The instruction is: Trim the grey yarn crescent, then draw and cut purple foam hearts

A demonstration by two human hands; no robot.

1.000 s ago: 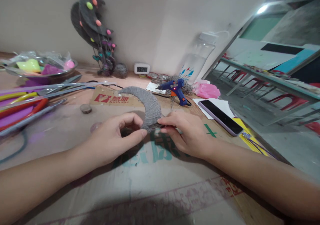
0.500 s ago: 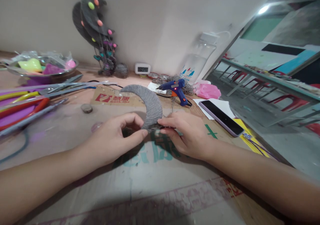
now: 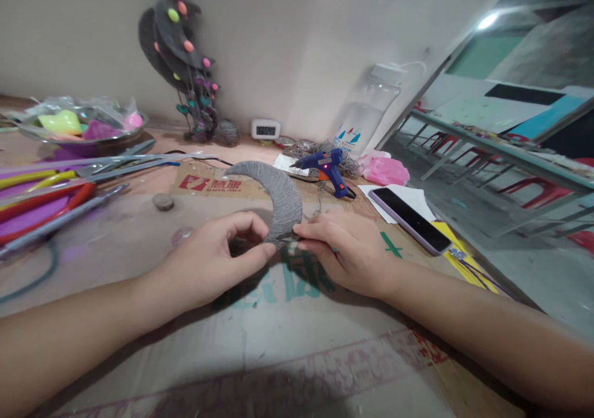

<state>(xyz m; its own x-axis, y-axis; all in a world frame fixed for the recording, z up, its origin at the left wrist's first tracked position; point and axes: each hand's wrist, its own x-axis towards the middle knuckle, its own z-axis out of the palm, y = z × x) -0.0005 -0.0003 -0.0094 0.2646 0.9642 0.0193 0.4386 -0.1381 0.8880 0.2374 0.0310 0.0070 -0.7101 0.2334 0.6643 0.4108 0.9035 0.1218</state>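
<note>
A crescent moon shape wrapped in grey yarn stands tilted over the cardboard, its upper tip pointing left. My left hand grips its lower end between thumb and fingers. At the crescent's lower right edge, my right hand is closed in a pinch on grey yarn, fingertips against the wrapping. A thin strand of this yarn runs from the tangled heap at the back down behind my right hand. What lies exactly between the right fingertips is partly hidden.
A blue glue gun stands behind the crescent. Rightward are a phone and a pink bag. A water bottle leans by the wall. Pliers and scissors lie left, below a bowl. A decorated moon hanging is behind.
Both hands keep their grip on the crescent and yarn almost unmoved. The whole view has shifted very slightly.
</note>
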